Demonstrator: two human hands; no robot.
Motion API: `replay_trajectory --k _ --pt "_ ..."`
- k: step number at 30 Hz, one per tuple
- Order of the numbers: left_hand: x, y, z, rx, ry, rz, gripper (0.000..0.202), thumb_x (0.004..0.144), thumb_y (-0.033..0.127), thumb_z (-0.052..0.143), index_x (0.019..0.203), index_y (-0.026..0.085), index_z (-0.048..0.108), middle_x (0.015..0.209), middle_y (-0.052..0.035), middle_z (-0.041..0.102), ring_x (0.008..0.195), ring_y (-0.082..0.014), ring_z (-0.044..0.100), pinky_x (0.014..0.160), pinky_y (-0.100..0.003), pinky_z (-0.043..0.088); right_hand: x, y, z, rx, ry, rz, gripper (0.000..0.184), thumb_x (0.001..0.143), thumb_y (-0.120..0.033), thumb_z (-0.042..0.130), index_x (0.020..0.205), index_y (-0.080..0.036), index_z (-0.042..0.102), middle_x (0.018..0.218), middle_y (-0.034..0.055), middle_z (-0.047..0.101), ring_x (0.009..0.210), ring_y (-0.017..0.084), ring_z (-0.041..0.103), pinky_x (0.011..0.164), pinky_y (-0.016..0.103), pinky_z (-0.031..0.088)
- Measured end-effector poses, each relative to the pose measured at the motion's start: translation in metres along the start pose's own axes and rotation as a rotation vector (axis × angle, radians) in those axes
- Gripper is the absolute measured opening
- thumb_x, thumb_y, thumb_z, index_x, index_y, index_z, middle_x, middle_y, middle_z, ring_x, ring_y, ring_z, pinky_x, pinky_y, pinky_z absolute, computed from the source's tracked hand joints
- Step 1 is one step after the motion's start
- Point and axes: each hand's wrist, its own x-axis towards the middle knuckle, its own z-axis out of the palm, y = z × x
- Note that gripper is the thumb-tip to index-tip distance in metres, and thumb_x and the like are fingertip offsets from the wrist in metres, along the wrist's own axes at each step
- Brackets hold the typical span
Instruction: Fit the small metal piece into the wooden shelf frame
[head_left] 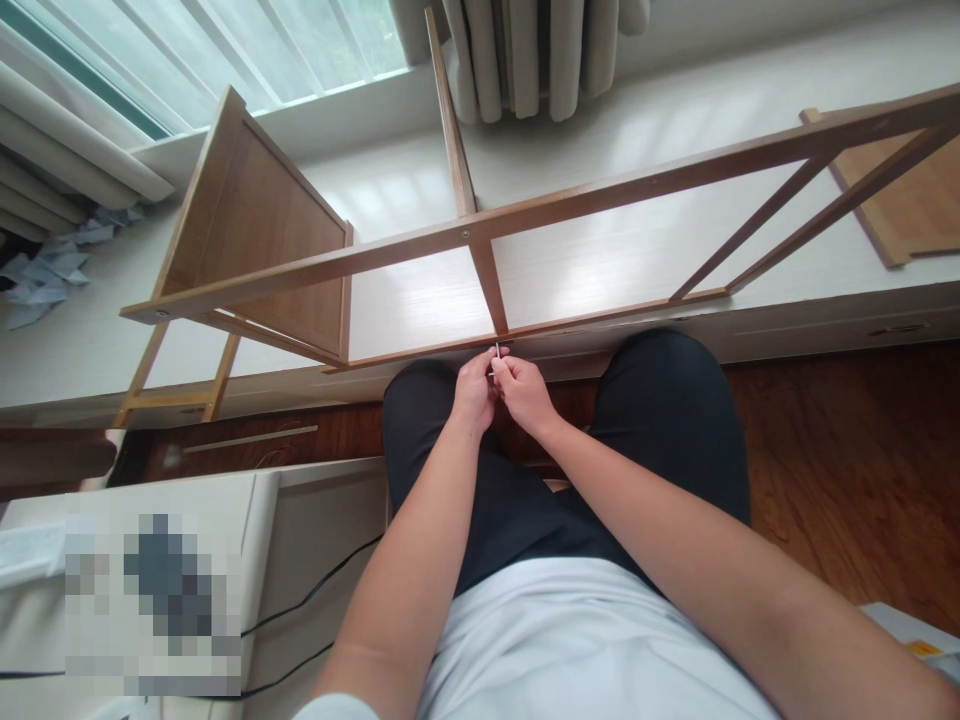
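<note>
Close together at the near rail (420,352) of a wooden frame, both my hands are closed in a pinch. My left hand (474,393) and my right hand (527,395) meet around a thin metal hex key (497,351), mostly covered by the fingers. It points at the joint where a short crosspiece (488,285) meets the rail. The frame lies on its side on a white ledge. Its upper long rail (570,205) shows a round bolt head near the middle. A wooden panel (262,215) stands at the left end.
Another wooden panel (911,195) is at the right end. Behind the frame are a window (300,45) and grey curtains (517,50). Crumpled paper (49,265) lies far left. A white cabinet (259,560) with black cables (315,590) stands at my left, above a wooden floor (847,460).
</note>
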Motion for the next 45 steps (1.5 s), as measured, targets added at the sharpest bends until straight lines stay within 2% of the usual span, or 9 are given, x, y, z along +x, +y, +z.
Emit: replay_trajectory --k 11,14,17,21,23,26,28,35,45 --pt "-0.001 0.000 0.000 0.191 0.060 0.101 0.032 0.072 0.042 0.073 0.086 0.013 0.074 0.071 -0.0014 0.064 0.055 -0.0112 0.052 0.050 -0.023 0.040 0.003 0.000 -0.001 -0.148 -0.010 -0.023 0.050 0.095 -0.063 0.047 0.067 -0.022 0.053 0.055 -0.0028 0.049 0.054 0.014 0.046 0.051 0.025 0.036" --pt "-0.007 0.007 -0.002 0.318 0.141 0.268 0.021 0.079 0.038 0.069 0.081 0.017 0.070 0.078 -0.0021 0.065 0.070 -0.0147 0.057 0.064 -0.026 0.047 -0.003 -0.005 -0.008 -0.238 -0.020 -0.069 0.050 0.098 -0.059 0.043 0.064 -0.023 0.049 0.056 -0.0037 0.047 0.054 0.014 0.044 0.053 0.026 0.035" --pt "-0.020 0.024 -0.007 0.468 0.230 0.483 0.012 0.083 0.033 0.069 0.080 0.021 0.069 0.091 -0.0040 0.066 0.098 -0.0209 0.059 0.096 -0.033 0.047 -0.013 -0.020 -0.021 -0.350 -0.029 -0.151 0.047 0.100 -0.050 0.045 0.061 -0.023 0.044 0.057 -0.0037 0.044 0.056 0.014 0.042 0.058 0.028 0.034" --pt "-0.031 0.048 -0.013 1.086 0.338 0.818 0.021 0.092 0.029 0.062 0.111 0.025 0.070 0.120 -0.0092 0.068 0.123 -0.0289 0.055 0.114 -0.044 0.034 -0.023 -0.052 -0.044 -0.498 -0.001 -0.322 0.038 0.098 -0.040 0.050 0.064 -0.023 0.047 0.070 0.0022 0.054 0.074 0.021 0.050 0.076 0.035 0.040" --pt "-0.028 0.055 -0.014 1.300 0.261 0.881 0.033 0.095 0.030 0.059 0.127 0.025 0.064 0.131 -0.0102 0.066 0.128 -0.0288 0.056 0.113 -0.044 0.033 -0.022 -0.065 -0.058 -0.564 0.033 -0.428 0.032 0.099 -0.036 0.050 0.070 -0.023 0.055 0.085 0.0074 0.064 0.090 0.025 0.055 0.088 0.040 0.042" --pt "-0.015 0.059 -0.012 1.472 0.002 0.865 0.046 0.098 0.032 0.057 0.143 0.025 0.053 0.141 -0.0103 0.064 0.132 -0.0267 0.057 0.113 -0.043 0.033 -0.009 -0.073 -0.080 -0.720 0.131 -0.620 0.026 0.101 -0.030 0.046 0.082 -0.023 0.063 0.110 0.0117 0.072 0.111 0.028 0.061 0.104 0.047 0.043" --pt "-0.007 0.059 -0.010 1.553 -0.098 0.838 0.050 0.099 0.030 0.055 0.149 0.026 0.048 0.146 -0.0097 0.062 0.134 -0.0263 0.056 0.111 -0.044 0.033 0.004 -0.068 -0.091 -0.783 0.156 -0.645 0.027 0.102 -0.029 0.046 0.085 -0.022 0.065 0.121 0.0135 0.073 0.122 0.030 0.060 0.111 0.051 0.041" --pt "0.006 0.063 -0.015 1.624 -0.084 0.817 0.054 0.099 0.019 0.047 0.151 0.031 0.050 0.137 -0.0056 0.070 0.127 -0.0294 0.056 0.099 -0.045 0.040 0.025 -0.040 -0.101 -0.860 0.058 -0.567 0.030 0.103 -0.030 0.045 0.084 -0.023 0.066 0.134 0.0108 0.071 0.134 0.033 0.059 0.118 0.066 0.034" --pt "0.023 0.099 -0.046 1.639 -0.132 0.811 0.040 0.096 0.020 0.049 0.130 0.032 0.067 0.120 -0.0055 0.076 0.121 -0.0294 0.058 0.100 -0.045 0.042 0.026 -0.041 -0.074 -0.796 -0.124 -0.562 0.032 0.102 -0.026 0.044 0.081 -0.022 0.068 0.148 0.0111 0.062 0.146 0.033 0.049 0.121 0.067 0.033"
